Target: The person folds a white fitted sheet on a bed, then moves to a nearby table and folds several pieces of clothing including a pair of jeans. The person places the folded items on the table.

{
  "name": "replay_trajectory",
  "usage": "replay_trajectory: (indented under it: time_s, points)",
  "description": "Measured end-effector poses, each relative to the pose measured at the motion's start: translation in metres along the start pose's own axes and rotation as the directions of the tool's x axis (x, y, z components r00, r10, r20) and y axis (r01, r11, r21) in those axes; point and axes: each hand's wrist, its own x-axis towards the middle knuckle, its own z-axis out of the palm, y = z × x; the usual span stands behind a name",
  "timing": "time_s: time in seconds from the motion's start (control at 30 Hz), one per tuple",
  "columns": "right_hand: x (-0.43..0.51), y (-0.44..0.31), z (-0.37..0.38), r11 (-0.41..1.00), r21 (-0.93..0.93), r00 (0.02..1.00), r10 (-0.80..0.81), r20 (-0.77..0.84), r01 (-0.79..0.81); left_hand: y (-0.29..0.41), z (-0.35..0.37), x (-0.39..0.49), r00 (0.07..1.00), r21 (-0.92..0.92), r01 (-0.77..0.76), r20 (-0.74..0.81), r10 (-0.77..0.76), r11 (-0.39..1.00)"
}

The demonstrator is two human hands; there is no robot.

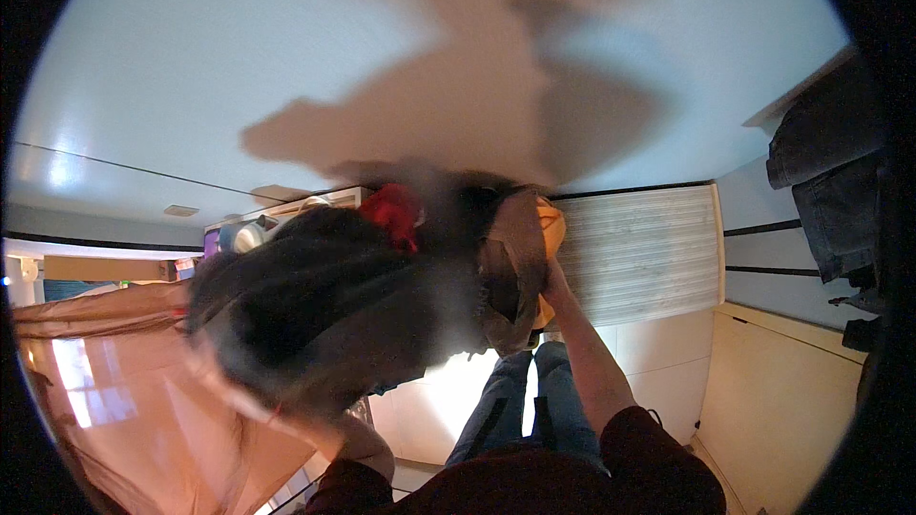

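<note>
A large dark garment (336, 293), blurred by motion, spreads across the middle of the view. My left hand (204, 357) is at its left edge, blurred; its fingers are largely hidden by the cloth or lost in the blur. My right hand (552, 279) is at the right, against a brown cloth (512, 272) and an orange-yellow item (549, 229); its fingers are mostly hidden. A red cloth (393, 213) shows above the dark garment. Whether the dark garment and the brown cloth are one piece I cannot tell.
A pale wall (179, 71) with shadows rises ahead. A grey striped surface (637, 250) lies right of my right hand. Dark jeans (834, 207) hang at far right, above a cream panel (780, 400). Translucent orange-brown sheeting (143, 400) fills the lower left. White containers (250, 236) stand behind the garment.
</note>
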Motion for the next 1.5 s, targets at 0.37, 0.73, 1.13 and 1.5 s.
replay_trajectory:
  time_s: [0.37,0.73,1.13,1.5]
  points:
    - [-0.035,0.096,0.096,0.737,-0.651,0.904,0.137,0.405,0.181,0.087,-0.100,0.020,0.882,0.050,-0.391,-0.266,0.390,0.919]
    - [-0.002,0.030,0.137,-0.539,-0.832,0.933,-0.216,0.289,0.133,0.117,-0.136,0.015,0.849,-0.025,-0.477,-0.270,0.454,0.878]
    - [-0.199,-0.076,0.210,0.967,0.014,0.595,0.144,0.791,-0.254,0.068,0.008,-0.042,0.419,-0.465,0.313,0.850,0.319,0.828]
    - [-0.370,-0.185,0.283,0.829,-0.055,0.534,-0.306,0.789,0.556,0.120,0.071,-0.055,0.110,-0.280,0.599,0.957,0.269,0.750]
